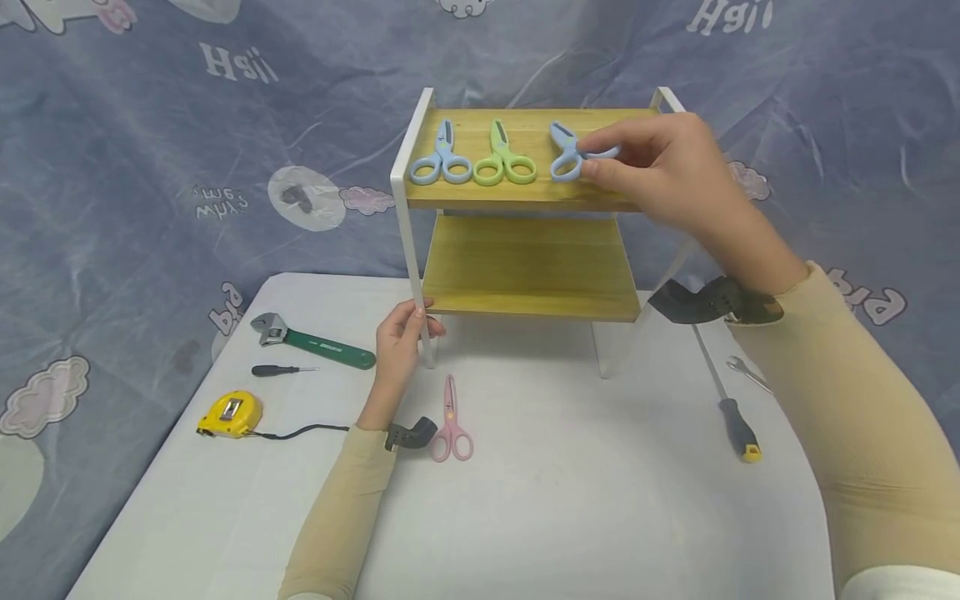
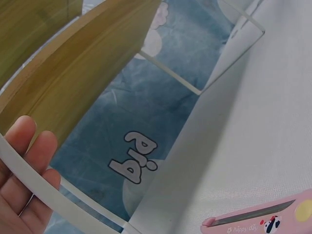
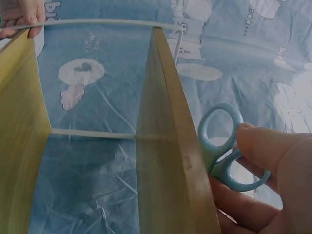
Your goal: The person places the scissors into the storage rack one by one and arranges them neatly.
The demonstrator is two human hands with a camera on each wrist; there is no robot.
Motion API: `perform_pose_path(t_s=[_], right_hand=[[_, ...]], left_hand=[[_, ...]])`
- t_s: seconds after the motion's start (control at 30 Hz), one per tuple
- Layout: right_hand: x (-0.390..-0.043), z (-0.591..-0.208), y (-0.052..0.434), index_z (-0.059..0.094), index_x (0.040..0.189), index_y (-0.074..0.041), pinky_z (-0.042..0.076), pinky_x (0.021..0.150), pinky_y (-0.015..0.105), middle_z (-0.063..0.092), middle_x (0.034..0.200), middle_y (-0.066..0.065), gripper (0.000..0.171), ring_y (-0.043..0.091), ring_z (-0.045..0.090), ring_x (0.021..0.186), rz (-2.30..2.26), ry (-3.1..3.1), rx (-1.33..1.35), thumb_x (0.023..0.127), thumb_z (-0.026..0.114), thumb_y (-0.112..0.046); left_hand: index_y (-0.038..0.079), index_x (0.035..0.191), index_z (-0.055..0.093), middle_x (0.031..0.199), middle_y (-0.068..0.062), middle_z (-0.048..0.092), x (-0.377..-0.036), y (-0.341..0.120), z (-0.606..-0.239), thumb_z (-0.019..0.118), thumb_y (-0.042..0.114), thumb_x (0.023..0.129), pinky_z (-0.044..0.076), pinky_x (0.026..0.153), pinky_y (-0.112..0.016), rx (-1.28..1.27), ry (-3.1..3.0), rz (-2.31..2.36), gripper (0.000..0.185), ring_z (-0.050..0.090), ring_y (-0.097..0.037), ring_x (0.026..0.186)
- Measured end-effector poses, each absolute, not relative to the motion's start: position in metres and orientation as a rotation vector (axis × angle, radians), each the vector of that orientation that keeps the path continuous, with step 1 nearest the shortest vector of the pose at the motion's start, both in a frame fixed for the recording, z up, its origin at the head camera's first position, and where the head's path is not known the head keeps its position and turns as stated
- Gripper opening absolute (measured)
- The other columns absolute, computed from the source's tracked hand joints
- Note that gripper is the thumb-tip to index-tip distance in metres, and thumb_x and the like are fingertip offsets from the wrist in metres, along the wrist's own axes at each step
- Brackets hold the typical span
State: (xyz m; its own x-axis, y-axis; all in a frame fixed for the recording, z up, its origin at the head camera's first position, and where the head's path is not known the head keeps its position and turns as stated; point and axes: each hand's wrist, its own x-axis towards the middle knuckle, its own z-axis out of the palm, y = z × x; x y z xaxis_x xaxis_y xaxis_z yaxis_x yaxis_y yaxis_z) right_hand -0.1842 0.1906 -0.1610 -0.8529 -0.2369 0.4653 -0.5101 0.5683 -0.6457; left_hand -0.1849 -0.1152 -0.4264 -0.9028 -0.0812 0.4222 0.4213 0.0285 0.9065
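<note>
Head view shows the right hand (image 1: 667, 171) pinching the rightmost blue scissors (image 1: 570, 150) by a handle loop — blades left of the fingertips, pointing away — at the top shelf (image 1: 540, 194), beside the green scissors (image 1: 501, 150). The left hand (image 1: 397, 346) grips the white post (image 1: 409, 252) — pink scissors (image 1: 451, 423) lie nearby on the table (image 1: 562, 500).

Curtained-off tabletop set-up, wider premises not determinable: blue-grey cloth backdrop (image 1: 150, 133) printed with clouds and lettering, white table (image 1: 562, 500), two-tier wood-board rack (image 1: 528, 267), pastel scissors (image 1: 501, 151), adjustable wrench (image 1: 330, 348), screwdrivers (image 1: 738, 425) and yellow tape measure (image 1: 234, 412).
</note>
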Motion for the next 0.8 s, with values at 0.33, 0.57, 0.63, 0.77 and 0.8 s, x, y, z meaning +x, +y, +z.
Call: perform_pose_path(t_s=[0.33, 0.57, 0.63, 0.77, 0.8], right_hand=[[-0.201, -0.158, 0.189, 0.08, 0.11, -0.016, 0.042, 0.063, 0.014, 0.068, 0.084, -0.025, 0.023, -0.005, 0.061, 0.07, 1.168, -2.571, 0.551, 0.088, 0.08, -0.022], [-0.2, -0.162, 0.187, 0.078, 0.113, -0.011, 0.043, 0.062, 0.013, 0.065, 0.092, -0.021, 0.027, -0.005, 0.061, 0.07, 1.124, -2.58, 0.545, 0.089, 0.08, -0.022], [-0.199, -0.162, 0.187, 0.078, 0.113, -0.01, 0.041, 0.057, 0.014, 0.065, 0.088, -0.023, 0.027, -0.004, 0.058, 0.064, 1.089, -2.581, 0.55, 0.089, 0.079, -0.022], [-0.199, -0.163, 0.187, 0.078, 0.114, -0.012, 0.039, 0.054, 0.016, 0.064, 0.089, -0.024, 0.026, -0.003, 0.055, 0.059, 1.053, -2.583, 0.56, 0.09, 0.079, -0.022], [-0.2, -0.164, 0.187, 0.078, 0.114, -0.012, 0.039, 0.054, 0.016, 0.064, 0.091, -0.023, 0.026, -0.004, 0.056, 0.06, 1.045, -2.583, 0.565, 0.09, 0.079, -0.023]], left_hand=[[-0.01, 0.118, 0.064, 0.082, -0.032, 0.068, -0.186, -0.115, -0.427, 0.047, 0.006, 0.106, 0.055, 0.074, -0.023, -0.352, -1.941, -1.945, 0.026, 0.069, -0.006, 0.074], [-0.01, 0.118, 0.064, 0.081, -0.03, 0.07, -0.185, -0.115, -0.425, 0.048, 0.006, 0.106, 0.055, 0.075, -0.025, -0.353, -1.943, -1.947, 0.025, 0.069, -0.014, 0.075], [-0.009, 0.118, 0.064, 0.08, -0.026, 0.071, -0.185, -0.115, -0.425, 0.049, 0.007, 0.106, 0.056, 0.075, -0.025, -0.357, -1.946, -1.942, 0.025, 0.07, -0.016, 0.075], [-0.009, 0.117, 0.064, 0.075, -0.009, 0.074, -0.185, -0.116, -0.425, 0.049, 0.008, 0.106, 0.057, 0.076, -0.025, -0.344, -1.952, -1.941, 0.025, 0.072, -0.019, 0.076], [-0.009, 0.117, 0.064, 0.075, -0.008, 0.074, -0.185, -0.116, -0.426, 0.049, 0.007, 0.106, 0.057, 0.076, -0.026, -0.343, -1.95, -1.942, 0.025, 0.072, -0.019, 0.076]])
